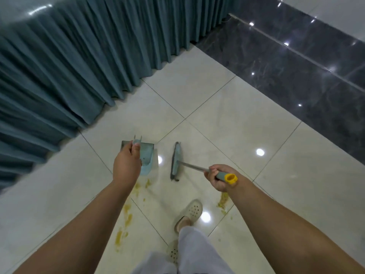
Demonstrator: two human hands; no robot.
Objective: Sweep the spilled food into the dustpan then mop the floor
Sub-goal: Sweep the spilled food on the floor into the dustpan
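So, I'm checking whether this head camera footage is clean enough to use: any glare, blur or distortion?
Head view: bright ceiling-light glare spots on the glossy floor, one beside the dustpan; wide-angle bending curves the curtain and tile lines; edges look soft, the broom and yellow spill stay readable.
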